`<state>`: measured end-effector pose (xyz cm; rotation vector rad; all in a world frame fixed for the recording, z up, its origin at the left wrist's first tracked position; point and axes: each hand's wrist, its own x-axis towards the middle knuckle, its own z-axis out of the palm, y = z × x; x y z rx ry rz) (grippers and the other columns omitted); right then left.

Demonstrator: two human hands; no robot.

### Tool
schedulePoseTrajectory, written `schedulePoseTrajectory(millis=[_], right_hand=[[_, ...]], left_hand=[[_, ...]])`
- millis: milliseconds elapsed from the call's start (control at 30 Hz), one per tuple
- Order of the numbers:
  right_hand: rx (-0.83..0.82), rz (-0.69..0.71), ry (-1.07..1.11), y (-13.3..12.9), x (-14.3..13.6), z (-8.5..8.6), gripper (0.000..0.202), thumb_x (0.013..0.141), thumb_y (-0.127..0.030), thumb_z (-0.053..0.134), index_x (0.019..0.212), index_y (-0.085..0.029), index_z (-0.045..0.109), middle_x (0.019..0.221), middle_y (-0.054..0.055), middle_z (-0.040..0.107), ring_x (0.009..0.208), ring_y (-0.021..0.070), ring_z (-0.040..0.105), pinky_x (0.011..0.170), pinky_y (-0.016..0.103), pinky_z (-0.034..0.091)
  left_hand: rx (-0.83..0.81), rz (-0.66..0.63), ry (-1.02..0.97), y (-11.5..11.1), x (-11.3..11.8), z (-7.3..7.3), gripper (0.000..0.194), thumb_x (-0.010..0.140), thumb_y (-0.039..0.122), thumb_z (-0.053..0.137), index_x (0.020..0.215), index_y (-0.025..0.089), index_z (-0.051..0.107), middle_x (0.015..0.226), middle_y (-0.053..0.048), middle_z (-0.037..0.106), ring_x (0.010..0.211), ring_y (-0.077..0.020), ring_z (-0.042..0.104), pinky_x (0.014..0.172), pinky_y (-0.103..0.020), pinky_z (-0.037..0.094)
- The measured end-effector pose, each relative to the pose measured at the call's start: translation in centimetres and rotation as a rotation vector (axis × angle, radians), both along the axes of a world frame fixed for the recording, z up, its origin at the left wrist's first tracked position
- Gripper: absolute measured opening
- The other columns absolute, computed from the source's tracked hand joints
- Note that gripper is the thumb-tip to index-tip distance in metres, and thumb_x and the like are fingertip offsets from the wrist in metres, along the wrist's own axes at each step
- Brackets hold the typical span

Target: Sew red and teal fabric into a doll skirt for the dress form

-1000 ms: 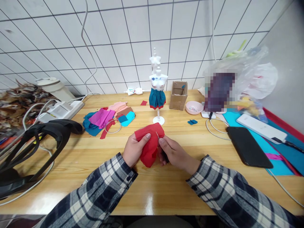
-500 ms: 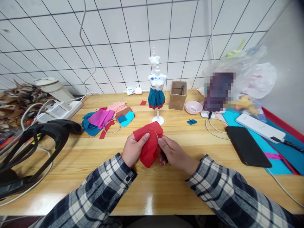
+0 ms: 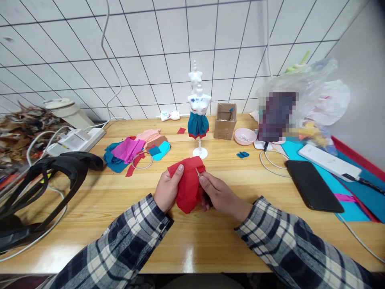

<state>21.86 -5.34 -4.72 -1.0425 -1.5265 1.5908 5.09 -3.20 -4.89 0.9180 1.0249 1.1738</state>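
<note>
- Red crepe-like sheet (image 3: 187, 192) hangs between the person's two hands, above the near half of the wooden table (image 3: 192, 245), its upper edge just short of the mannequin's base in this view.
- Left hand (image 3: 167, 190): closed on the sheet's left side, thumb lying flat on top, the other fingers hidden beneath.
- Right hand (image 3: 221, 194): curled round a pointed tool (image 3: 197, 172), its thin metal tip over the sheet's upper right part; the grip is dark and mostly covered by the fingers, so its full form cannot be told.
- Both forearms wear plaid sleeves (image 3: 122, 241) in black, grey and cream.
- Beyond the sheet, a white dress-form mannequin (image 3: 199, 103) stands upright in a teal skirt (image 3: 197, 125) with a red hem; a second white mannequin (image 3: 195, 76) rises behind it.
- Right of the skirt sit an open cardboard box (image 3: 224, 129) and a pink bowl (image 3: 239, 140) with small pieces inside; teal scraps (image 3: 242, 154) lie nearer.
- On the left, a magenta sheet (image 3: 128, 149), a peach sheet (image 3: 148, 135) and a cyan piece (image 3: 162, 151) share one heap, a pale ring (image 3: 141, 168) at its near edge.
- Far right, a black smartphone (image 3: 314, 185) lies flat beside a white power bank (image 3: 329, 162).
</note>
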Motion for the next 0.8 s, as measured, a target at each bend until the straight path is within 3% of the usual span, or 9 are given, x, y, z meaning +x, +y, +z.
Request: schedulePoseTrajectory(millis=[367,600,800], right_hand=[[-0.005,-0.006,0.043,-0.15,0.01,0.08,0.046,0.095,-0.065,0.032,0.081,-0.023,0.043,0.057,-0.005,0.053,0.044,0.0102,0.052,0.043,0.023,0.043],[-0.028,-0.04,0.018,-0.18,0.02,-0.02,0.048,0.092,-0.07,0.033,0.085,-0.024,0.045,0.056,-0.005,0.053,0.043,0.013,0.054,0.04,0.026,0.046],[-0.005,-0.028,0.018,-0.12,0.11,-0.06,0.048,0.093,-0.069,0.032,0.082,-0.023,0.044,0.058,-0.004,0.054,0.044,0.0121,0.053,0.041,0.025,0.044]], left_hand=[[-0.029,-0.034,-0.015,0.0,0.03,0.06,0.038,0.079,0.05,0.071,0.093,0.014,0.072,0.085,-0.008,0.077,0.073,-0.0231,0.072,0.067,-0.034,0.059],[-0.029,-0.023,-0.031,-0.17,0.27,0.27,0.037,0.078,0.048,0.073,0.094,0.014,0.073,0.093,-0.009,0.077,0.082,-0.0245,0.072,0.077,-0.036,0.058],[-0.028,-0.024,-0.03,-0.07,0.11,0.08,0.036,0.079,0.048,0.072,0.093,0.014,0.072,0.087,-0.007,0.077,0.075,-0.0223,0.072,0.072,-0.033,0.057]])
